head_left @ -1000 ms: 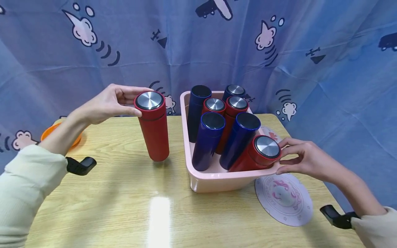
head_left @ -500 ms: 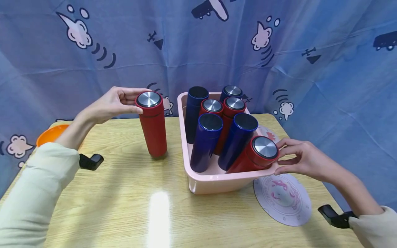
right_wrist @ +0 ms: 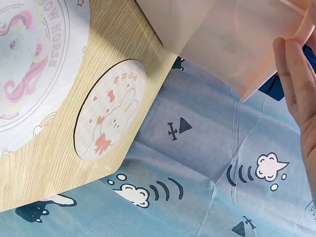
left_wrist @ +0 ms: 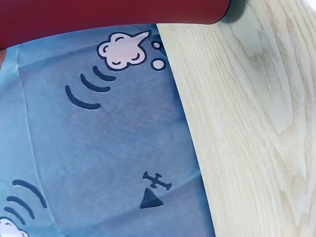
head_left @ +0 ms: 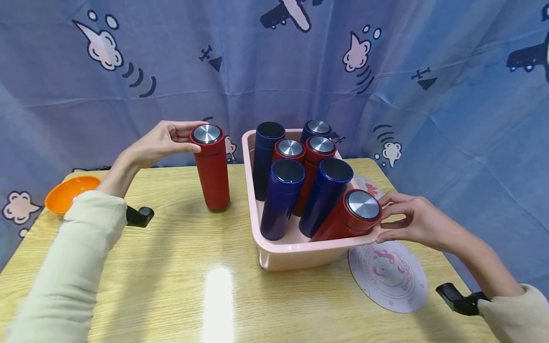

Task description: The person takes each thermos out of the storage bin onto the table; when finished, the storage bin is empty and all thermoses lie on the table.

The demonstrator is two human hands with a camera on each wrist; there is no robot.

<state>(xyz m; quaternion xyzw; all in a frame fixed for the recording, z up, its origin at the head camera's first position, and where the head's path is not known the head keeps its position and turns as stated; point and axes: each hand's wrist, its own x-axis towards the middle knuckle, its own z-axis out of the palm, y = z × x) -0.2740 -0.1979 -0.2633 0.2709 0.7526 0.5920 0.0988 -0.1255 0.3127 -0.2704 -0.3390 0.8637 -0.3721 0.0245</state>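
Observation:
A red flask with a steel lid (head_left: pixel 211 166) stands upright on the wooden table (head_left: pixel 171 267), left of a pink tub (head_left: pixel 296 250). My left hand (head_left: pixel 165 140) grips its lid from the left; its red side (left_wrist: pixel 113 12) fills the top of the left wrist view. The tub holds several red and dark blue flasks. One red flask (head_left: pixel 349 216) leans on the tub's near right corner, and my right hand (head_left: pixel 407 219) holds its lid end with curled fingers (right_wrist: pixel 298 74) beside the tub wall (right_wrist: pixel 237 44).
Two round printed coasters, a large one (head_left: pixel 388 276) and a small one (right_wrist: pixel 111 116), lie right of the tub. An orange bowl (head_left: pixel 68 193) sits at the table's far left edge. A blue cartoon-print curtain (head_left: pixel 274 62) hangs behind the table.
The left hand has stood the red flask upright and shifted it a little away from me. The right hand has stayed on the leaning red flask.

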